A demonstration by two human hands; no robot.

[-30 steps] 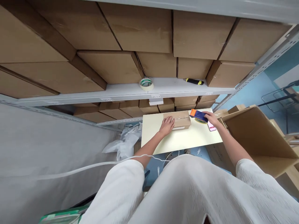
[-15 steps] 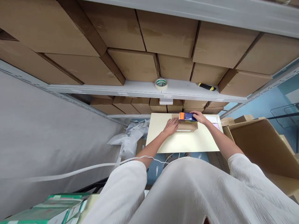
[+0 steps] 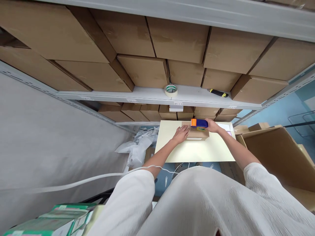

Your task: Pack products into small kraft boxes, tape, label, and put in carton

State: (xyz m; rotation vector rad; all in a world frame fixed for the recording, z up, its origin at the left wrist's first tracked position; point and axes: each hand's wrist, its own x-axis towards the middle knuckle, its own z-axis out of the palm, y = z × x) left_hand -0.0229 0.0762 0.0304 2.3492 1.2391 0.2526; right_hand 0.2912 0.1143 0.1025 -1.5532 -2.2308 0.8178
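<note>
A small brown cardboard box (image 3: 197, 134) with a white label on its near side lies on the pale yellow tabletop (image 3: 192, 154). My left hand (image 3: 181, 133) rests on the left part of the box, fingers stretched out and holding nothing. Just above the box's top, my right hand (image 3: 212, 125) grips the right end of a blue tape dispenser (image 3: 199, 123). Its orange end points left, towards my left hand. A yellow-green patch shows under it, probably the tape roll. Whether tape runs onto the box I cannot make out.
A shelf ahead holds stacked cardboard boxes (image 3: 184, 39), a masking tape roll (image 3: 171, 90) and a utility knife (image 3: 218, 93). To the right stands a large open carton (image 3: 278, 154). White plastic bags (image 3: 139, 144) lie left of the table; a white cable (image 3: 98, 178) crosses my left arm.
The tape dispenser has tilted in my right hand and shifted slightly right, showing more of the yellow-green part beneath. My left hand stays on the box. The whole view has shifted a little.
</note>
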